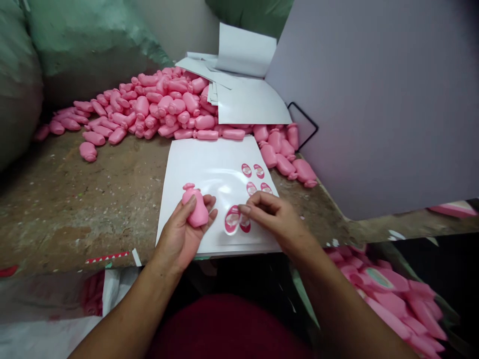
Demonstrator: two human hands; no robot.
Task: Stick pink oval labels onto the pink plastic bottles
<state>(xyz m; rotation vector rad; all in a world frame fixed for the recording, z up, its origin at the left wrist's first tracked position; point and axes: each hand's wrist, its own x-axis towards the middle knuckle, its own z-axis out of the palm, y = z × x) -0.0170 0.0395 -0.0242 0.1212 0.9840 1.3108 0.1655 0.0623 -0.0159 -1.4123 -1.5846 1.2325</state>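
My left hand (183,234) is closed around a small pink plastic bottle (196,209), its knobbed end pointing up and away from me. Between the thumb and fingertips of my right hand (275,217) is the edge of an oval pink-and-white sticker (232,220), held just over the sheet. Beneath both hands lies a glossy white sticker sheet (202,159). Several more oval stickers (259,171) remain in rows on its right side. Another oval (245,224) is partly covered by the sticker and my right fingers.
A large heap of pink bottles (160,104) spreads across the back of the worn table (75,204). White sheets (254,99) rest on the heap. Green sacks (90,45) stand behind left; a pale panel (374,109) borders the right. Below right are more pink bottles (392,294).
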